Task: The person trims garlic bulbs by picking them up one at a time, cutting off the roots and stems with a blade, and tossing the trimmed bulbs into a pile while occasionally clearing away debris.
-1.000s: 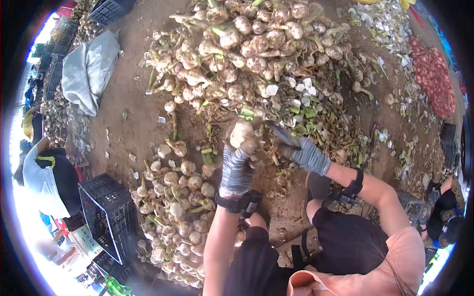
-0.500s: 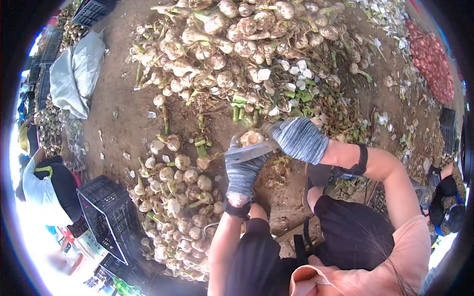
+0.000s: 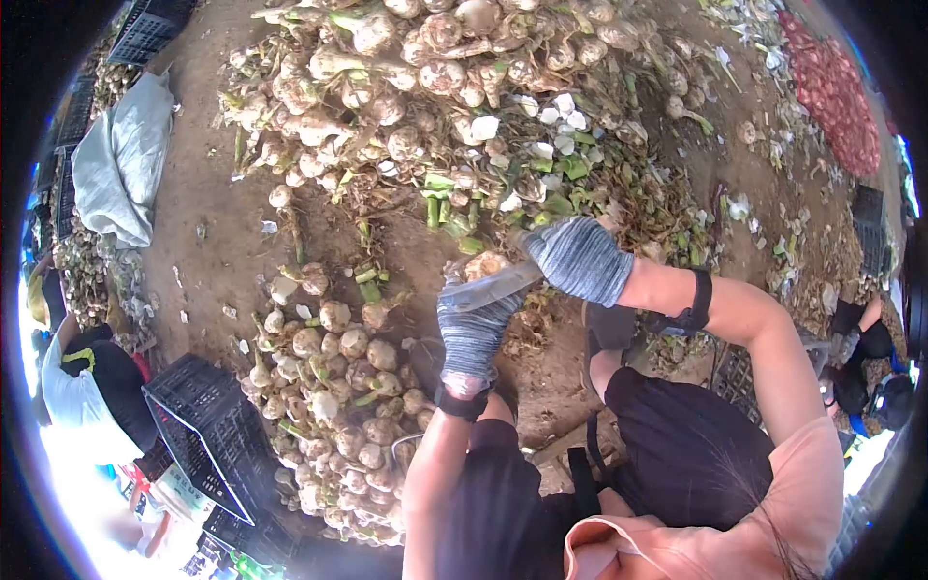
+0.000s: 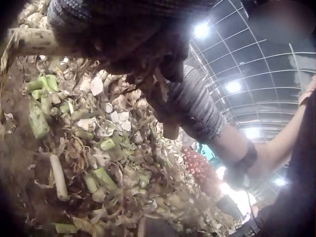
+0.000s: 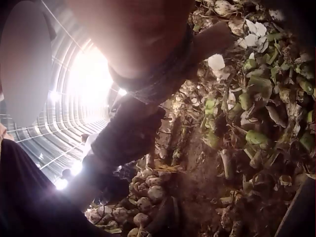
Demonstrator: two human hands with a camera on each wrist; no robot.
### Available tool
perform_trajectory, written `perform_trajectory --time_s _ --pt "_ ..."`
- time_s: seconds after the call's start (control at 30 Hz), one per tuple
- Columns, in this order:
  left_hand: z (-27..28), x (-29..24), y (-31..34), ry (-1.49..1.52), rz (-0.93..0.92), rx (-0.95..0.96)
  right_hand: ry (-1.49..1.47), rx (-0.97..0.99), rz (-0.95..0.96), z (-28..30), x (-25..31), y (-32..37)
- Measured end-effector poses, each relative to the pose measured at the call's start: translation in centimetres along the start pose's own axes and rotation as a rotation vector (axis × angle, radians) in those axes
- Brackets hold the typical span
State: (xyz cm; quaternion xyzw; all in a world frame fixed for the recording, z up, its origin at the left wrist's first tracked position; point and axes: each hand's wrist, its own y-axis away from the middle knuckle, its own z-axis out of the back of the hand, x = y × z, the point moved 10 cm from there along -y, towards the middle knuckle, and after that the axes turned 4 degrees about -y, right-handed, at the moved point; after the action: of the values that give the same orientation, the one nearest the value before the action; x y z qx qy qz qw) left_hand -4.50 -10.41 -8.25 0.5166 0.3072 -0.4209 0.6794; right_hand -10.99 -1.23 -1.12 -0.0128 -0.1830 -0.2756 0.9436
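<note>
In the head view the left hand [image 3: 472, 333], in a grey striped glove, is raised in front of the knees, and its fingers are curled round a garlic bulb [image 3: 486, 265]. Only the top of the bulb shows above the fingers; the lower part is hidden inside the glove. The right hand [image 3: 578, 259], in the same kind of glove, is just to the right of the bulb and a little higher. It is closed tight on the handle of a knife [image 3: 491, 290], and the handle itself cannot be seen. The blade goes from this hand to the left and slightly down, and it lies across the left fingers, touching the bulb just under its visible top. So the bulb is between the two hands, in the grip of the left one and against the blade of the right one. On the ground [image 3: 242, 232] beyond the hands lie cut green stems [image 3: 447, 208] and dry skins, and behind them there is a big pile [image 3: 406, 68] of garlic with stalks. To the left of the left arm is a small pile [image 3: 333, 387] of bulbs, and a black crate [image 3: 198, 425] stands beside it. A grey sack [image 3: 116, 155] lies far to the left, and a red net [image 3: 836, 92] far to the right.
</note>
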Motion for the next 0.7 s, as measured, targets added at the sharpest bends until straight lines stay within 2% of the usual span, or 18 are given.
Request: perform_trajectory --time_s 0.03,0.1,0.13,0.2,0.23,0.33,0.43,0.5,0.6,0.63,0.7 --pt "0.6 -1.9 0.5 0.087 0.011 -0.050 -0.021 -0.040 -0.019 1.5 0.1 0.0" --pt "2.1 -4.7 1.4 0.252 0.032 -0.154 -0.567 -0.012 -0.417 -1.3 -7.8 2.1" --pt "2.2 -4.6 1.5 0.343 0.077 -0.144 -0.837 -0.002 -0.610 -2.9 -10.7 3.7" --pt "2.5 -4.1 1.4 0.537 0.158 -0.149 -0.297 -0.091 -0.375 2.2 -9.6 3.7" --pt "2.3 -3.8 1.2 0.557 0.123 -0.136 -0.036 -0.131 -0.261 3.8 -7.8 3.9" --pt "2.7 -3.7 0.8 0.095 -0.011 -0.180 -0.115 0.034 -0.299 1.0 -7.2 3.6" --pt "0.7 0.7 0.4 0.756 0.237 -0.121 -0.329 -0.014 -0.286 0.6 -4.0 3.1" --pt "0.3 -0.4 0.5 0.868 0.161 -0.068 -0.342 -0.042 -0.248 0.8 -2.4 2.1" --pt "-0.2 -0.5 0.5 0.546 0.136 0.024 -0.263 -0.022 -0.197 0.3 -0.9 1.1" --pt "-0.6 -1.3 1.1 0.642 0.175 0.049 -0.245 -0.004 -0.183 0.7 -0.3 0.8" --pt "-0.8 -1.0 0.4 -0.271 -0.072 0.143 -0.174 0.042 -0.116 0.9 0.8 0.7"
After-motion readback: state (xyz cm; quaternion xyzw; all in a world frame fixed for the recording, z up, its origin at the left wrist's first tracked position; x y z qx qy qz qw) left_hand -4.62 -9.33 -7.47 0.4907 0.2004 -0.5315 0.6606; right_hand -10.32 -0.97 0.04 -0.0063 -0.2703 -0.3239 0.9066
